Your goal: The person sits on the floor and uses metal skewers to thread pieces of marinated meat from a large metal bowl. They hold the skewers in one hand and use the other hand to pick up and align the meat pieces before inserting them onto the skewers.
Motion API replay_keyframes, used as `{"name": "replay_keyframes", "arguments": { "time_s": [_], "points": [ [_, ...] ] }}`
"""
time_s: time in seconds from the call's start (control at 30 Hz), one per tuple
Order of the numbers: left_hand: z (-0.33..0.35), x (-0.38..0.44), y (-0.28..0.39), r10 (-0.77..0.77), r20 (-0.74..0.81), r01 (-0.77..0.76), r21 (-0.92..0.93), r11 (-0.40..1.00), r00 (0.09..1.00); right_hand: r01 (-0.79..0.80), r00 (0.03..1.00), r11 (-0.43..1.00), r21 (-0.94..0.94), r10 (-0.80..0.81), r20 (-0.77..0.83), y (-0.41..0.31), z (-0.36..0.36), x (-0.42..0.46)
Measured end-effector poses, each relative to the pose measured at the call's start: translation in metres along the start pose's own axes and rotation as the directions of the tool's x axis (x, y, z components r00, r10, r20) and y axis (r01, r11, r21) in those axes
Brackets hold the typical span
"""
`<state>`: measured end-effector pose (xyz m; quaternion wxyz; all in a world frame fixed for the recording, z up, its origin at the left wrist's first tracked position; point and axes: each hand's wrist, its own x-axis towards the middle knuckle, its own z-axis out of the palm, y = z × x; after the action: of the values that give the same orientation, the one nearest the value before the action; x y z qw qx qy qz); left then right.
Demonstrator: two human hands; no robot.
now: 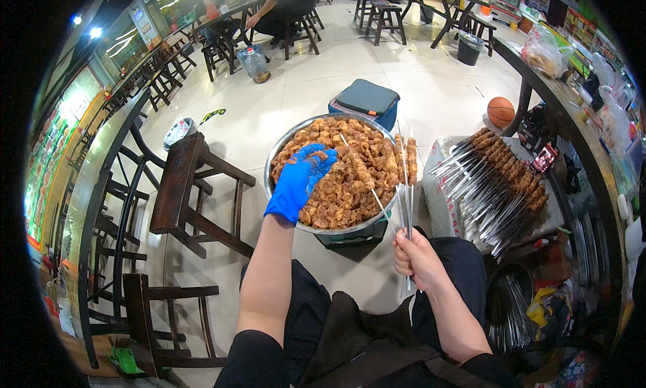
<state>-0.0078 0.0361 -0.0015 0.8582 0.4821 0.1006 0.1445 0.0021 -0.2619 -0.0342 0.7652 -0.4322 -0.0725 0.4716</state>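
Observation:
A wide metal basin (270, 182) heaped with marinated meat chunks (330, 202) stands before me. Over the basin's left part is my left hand (303, 178), in a blue disposable glove, its fingers curled around a piece of meat. My bare right hand (416, 254) grips a bunch of flat metal skewers (408, 206) at the basin's right edge. Some of these carry threaded meat near their upper ends; one slants left over the basin with meat (358, 168) along it. To the right, many loaded meat skewers (504, 166) lie side by side on a white box (439, 201).
A blue insulated bag (366, 98) sits behind the basin. Wooden stools (174, 186) stand at left, a long table (570, 105) at right. Bare skewers (509, 307) fill a container at lower right. A basketball (500, 111) lies on the floor; a person (287, 10) sits farther back.

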Motion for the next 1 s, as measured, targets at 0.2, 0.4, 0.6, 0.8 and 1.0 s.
{"name": "replay_keyframes", "arguments": {
  "time_s": [0.2,0.4,0.6,0.8,1.0],
  "points": [
    [-0.01,0.002,-0.003,0.079,-0.031,-0.074,0.123,0.99,0.996,-0.008,1.0,1.0,-0.014,0.008,-0.008,0.001,0.002,0.001],
    [-0.007,-0.003,0.001,0.006,-0.099,-0.002,0.043,0.999,0.995,-0.029,1.0,1.0,-0.005,0.029,-0.011,0.001,0.003,0.002],
    [-0.029,-0.002,0.0,-0.045,-0.11,0.051,0.053,0.997,0.993,-0.032,0.999,0.999,-0.022,0.032,0.025,0.002,0.01,0.003],
    [-0.035,0.001,0.005,-0.113,-0.073,0.112,-0.013,0.994,0.991,-0.044,0.999,0.999,-0.025,0.044,0.031,0.003,0.01,0.003],
    [-0.035,0.003,0.006,-0.109,-0.136,0.12,0.073,0.99,0.985,-0.037,0.999,0.998,-0.047,0.039,0.03,0.002,0.012,0.003]
  ]
}}
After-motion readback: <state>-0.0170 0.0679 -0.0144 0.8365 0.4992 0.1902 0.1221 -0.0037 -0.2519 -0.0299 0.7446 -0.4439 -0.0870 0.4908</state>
